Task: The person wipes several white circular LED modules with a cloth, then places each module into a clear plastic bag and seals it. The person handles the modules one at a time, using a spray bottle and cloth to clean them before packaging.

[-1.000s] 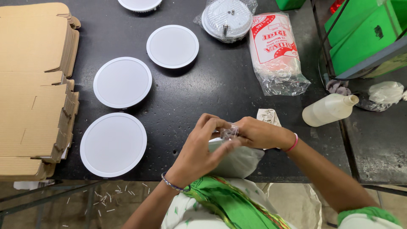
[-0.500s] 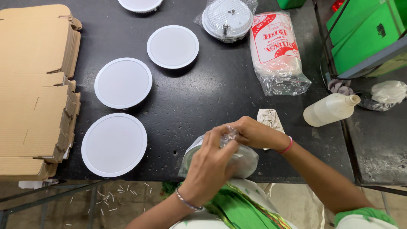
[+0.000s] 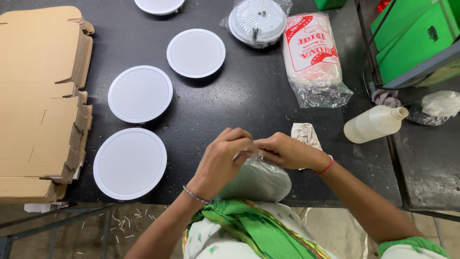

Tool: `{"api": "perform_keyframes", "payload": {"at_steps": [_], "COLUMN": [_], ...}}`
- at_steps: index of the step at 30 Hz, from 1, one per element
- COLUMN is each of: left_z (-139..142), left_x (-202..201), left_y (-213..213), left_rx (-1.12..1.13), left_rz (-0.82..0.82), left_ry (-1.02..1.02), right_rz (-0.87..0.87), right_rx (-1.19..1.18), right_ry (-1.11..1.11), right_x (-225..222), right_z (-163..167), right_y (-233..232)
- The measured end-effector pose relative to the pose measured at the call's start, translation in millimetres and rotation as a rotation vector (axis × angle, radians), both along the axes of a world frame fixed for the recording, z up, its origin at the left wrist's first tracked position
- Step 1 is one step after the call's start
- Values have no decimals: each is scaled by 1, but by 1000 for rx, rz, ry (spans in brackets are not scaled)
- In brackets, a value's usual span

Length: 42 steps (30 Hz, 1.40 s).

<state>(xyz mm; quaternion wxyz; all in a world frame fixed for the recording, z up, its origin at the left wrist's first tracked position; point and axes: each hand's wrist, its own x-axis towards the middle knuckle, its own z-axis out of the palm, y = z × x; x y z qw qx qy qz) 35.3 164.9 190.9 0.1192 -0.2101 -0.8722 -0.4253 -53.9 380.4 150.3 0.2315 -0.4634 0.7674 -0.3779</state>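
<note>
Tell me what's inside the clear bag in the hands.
The clear bag holds a round whitish object. Both hands, left and right, pinch its top shut, covering the opening; the plastic blurs any detail of the object.

Clear plastic bag [image 3: 256, 180] with a round item inside, at table's near edge, neck pinched by left hand [image 3: 223, 160] and right hand [image 3: 287, 151]; red-and-white printed packet [image 3: 314, 57] lies far right; bagged round fixture [image 3: 258, 19] beside it; flat cardboard boxes [image 3: 40, 100] stacked left
</note>
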Motion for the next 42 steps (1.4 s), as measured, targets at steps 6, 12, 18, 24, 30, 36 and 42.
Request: {"api": "perform_keyframes", "payload": {"at_steps": [6,12,18,24,30,36,42], "left_z": [-5,-2,-6,-28,-69,-100,-109], "left_x": [2,5,0,-9,-19,-29,-35], "left_y": [-10,-15,-6,-33,-84,-78,-65], "left_rx": [-179,-293,-311,-4,441,525,495], "left_rz": [-163,-239,-148,115,610,561,479], "left_ry": [149,93,114,129,-272,-421,-444], "right_rz": [25,145,96,-292,-925,-989,-1170], "right_rx": [-10,-9,103,121,-543,-890,-386], "right_ry": [-15,-110,-367,-377,-924,-884,-419], "right_x": [-3,-16,-26,-48,-78,-92,-95], "right_z": [5,8,13,-30,-106,-158,-146], "right_y": [-1,3,8,18,33,3,35]}}
